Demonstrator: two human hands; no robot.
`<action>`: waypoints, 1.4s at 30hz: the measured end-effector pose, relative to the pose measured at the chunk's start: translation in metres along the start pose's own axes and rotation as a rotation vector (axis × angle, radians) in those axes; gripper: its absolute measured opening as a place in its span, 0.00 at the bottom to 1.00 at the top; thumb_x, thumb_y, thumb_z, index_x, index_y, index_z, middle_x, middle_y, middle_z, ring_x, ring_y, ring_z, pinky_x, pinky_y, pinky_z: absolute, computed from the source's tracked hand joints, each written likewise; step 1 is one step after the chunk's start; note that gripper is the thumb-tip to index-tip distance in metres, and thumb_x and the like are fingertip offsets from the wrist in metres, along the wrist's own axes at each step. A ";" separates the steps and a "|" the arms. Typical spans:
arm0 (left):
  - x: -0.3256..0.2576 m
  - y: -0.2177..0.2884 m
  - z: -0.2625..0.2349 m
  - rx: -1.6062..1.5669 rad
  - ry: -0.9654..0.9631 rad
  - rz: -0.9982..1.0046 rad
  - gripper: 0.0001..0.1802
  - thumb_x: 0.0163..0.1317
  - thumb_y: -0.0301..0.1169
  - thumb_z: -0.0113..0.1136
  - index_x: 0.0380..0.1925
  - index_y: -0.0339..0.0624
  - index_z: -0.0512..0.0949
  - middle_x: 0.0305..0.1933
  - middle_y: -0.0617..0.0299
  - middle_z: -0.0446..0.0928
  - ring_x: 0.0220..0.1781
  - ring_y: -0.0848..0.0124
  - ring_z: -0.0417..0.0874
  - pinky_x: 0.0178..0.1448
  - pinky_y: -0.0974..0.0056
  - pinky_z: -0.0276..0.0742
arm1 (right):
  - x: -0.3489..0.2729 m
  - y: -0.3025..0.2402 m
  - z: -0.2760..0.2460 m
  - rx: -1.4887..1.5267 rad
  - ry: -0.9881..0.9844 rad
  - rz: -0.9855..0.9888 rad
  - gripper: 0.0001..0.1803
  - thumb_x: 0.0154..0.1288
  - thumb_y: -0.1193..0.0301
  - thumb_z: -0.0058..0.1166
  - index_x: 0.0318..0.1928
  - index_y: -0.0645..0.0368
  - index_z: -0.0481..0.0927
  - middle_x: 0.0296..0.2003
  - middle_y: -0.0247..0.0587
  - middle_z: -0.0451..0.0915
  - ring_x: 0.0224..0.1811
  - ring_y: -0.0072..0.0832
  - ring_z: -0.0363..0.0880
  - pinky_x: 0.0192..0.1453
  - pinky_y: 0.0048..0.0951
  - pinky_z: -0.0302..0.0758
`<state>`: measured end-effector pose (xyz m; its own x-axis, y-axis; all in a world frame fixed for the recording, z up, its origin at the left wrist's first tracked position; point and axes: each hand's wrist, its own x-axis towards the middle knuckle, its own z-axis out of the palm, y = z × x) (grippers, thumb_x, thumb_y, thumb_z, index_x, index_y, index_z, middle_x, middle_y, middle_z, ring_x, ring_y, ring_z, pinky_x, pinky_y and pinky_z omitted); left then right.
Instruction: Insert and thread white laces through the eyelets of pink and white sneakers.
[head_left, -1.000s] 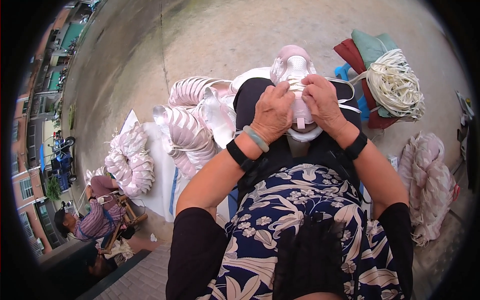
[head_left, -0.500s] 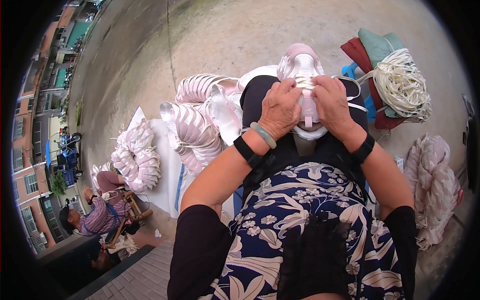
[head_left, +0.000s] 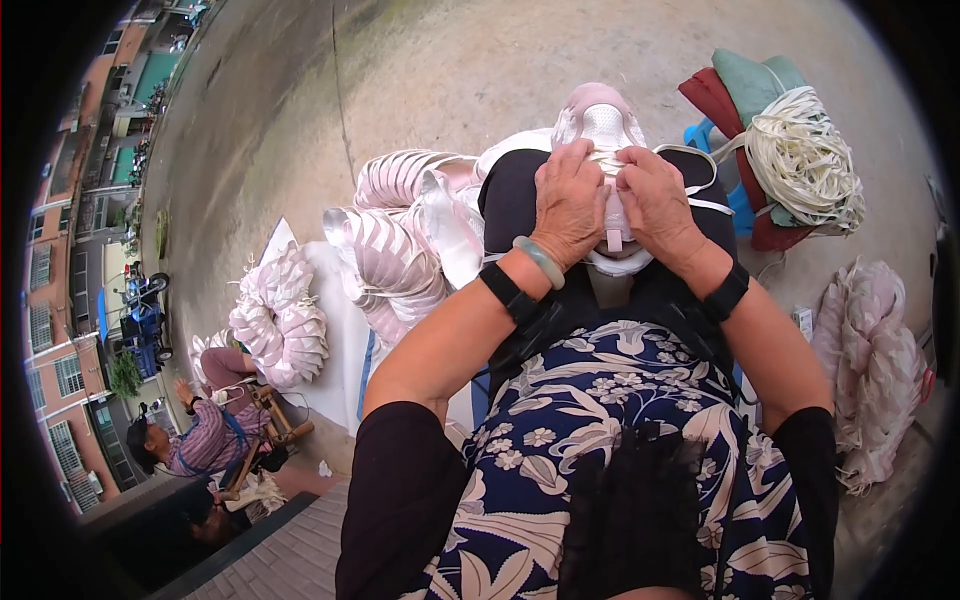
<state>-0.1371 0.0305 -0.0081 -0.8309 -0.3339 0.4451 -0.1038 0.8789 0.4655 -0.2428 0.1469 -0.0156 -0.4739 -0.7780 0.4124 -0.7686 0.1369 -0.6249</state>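
A pink and white shoe upper (head_left: pixel 600 120) rests on my lap between my knees, its toe pointing away from me. My left hand (head_left: pixel 570 205) is bent over its left lacing edge, fingers closed at the lacing. Opposite it, my right hand (head_left: pixel 655 200) is closed in a pinch on the right lacing edge. Both seem to grip the white shoelace, though the fingertips hide most of it. A loose length of the shoelace (head_left: pixel 710 204) trails right over my dark-clothed knee. Between my hands shows the pink tongue (head_left: pixel 613 215) with its pull tab.
Bundled pink and white uppers (head_left: pixel 385 250) lie to my left, with a coiled bundle (head_left: pixel 278 330) farther out. At right, a heap of white laces (head_left: pixel 805 160) rests on red and green cloth. Another bundle (head_left: pixel 870 370) lies nearer. A seated person (head_left: pixel 215 430) is at far left.
My fingers have moved slightly along the lacing, and the right hand has shifted a little left, toward the left hand. The shoe upper stays on my lap.
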 end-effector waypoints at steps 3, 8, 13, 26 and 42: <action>0.002 -0.002 0.002 -0.029 -0.053 0.018 0.08 0.54 0.28 0.56 0.32 0.37 0.72 0.55 0.47 0.67 0.59 0.49 0.67 0.58 0.52 0.63 | 0.003 0.004 -0.011 -0.026 -0.063 -0.054 0.07 0.47 0.78 0.50 0.30 0.60 0.74 0.45 0.45 0.72 0.51 0.43 0.70 0.55 0.44 0.62; 0.004 0.000 0.002 -0.104 -0.054 0.010 0.07 0.56 0.28 0.54 0.31 0.35 0.71 0.56 0.44 0.66 0.57 0.47 0.67 0.59 0.50 0.62 | 0.012 0.000 -0.030 -0.059 -0.310 -0.026 0.07 0.45 0.76 0.49 0.30 0.59 0.71 0.46 0.44 0.71 0.53 0.41 0.68 0.58 0.51 0.59; 0.001 -0.003 -0.017 0.065 -0.024 0.060 0.05 0.56 0.25 0.52 0.30 0.34 0.70 0.49 0.43 0.68 0.54 0.46 0.68 0.59 0.49 0.63 | 0.010 0.000 -0.032 -0.074 -0.169 -0.064 0.09 0.47 0.76 0.48 0.33 0.58 0.70 0.43 0.43 0.72 0.51 0.40 0.70 0.63 0.55 0.55; -0.068 -0.116 -0.126 0.563 0.080 -0.301 0.05 0.56 0.26 0.52 0.31 0.34 0.71 0.42 0.46 0.71 0.47 0.50 0.71 0.52 0.51 0.66 | 0.014 0.019 -0.032 0.045 0.207 0.035 0.06 0.58 0.76 0.49 0.38 0.58 0.74 0.27 0.41 0.77 0.29 0.36 0.76 0.57 0.44 0.67; 0.003 -0.027 -0.049 0.244 -0.149 0.249 0.04 0.50 0.28 0.59 0.26 0.43 0.75 0.35 0.62 0.74 0.41 0.62 0.75 0.46 0.57 0.66 | 0.031 -0.004 -0.028 0.980 0.021 0.459 0.06 0.64 0.75 0.48 0.40 0.64 0.74 0.32 0.33 0.77 0.34 0.16 0.74 0.40 0.19 0.73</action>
<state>-0.1106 -0.0111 0.0181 -0.9157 -0.0621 0.3969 -0.0008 0.9882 0.1530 -0.2661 0.1397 0.0183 -0.6435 -0.7654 0.0095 0.1577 -0.1446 -0.9768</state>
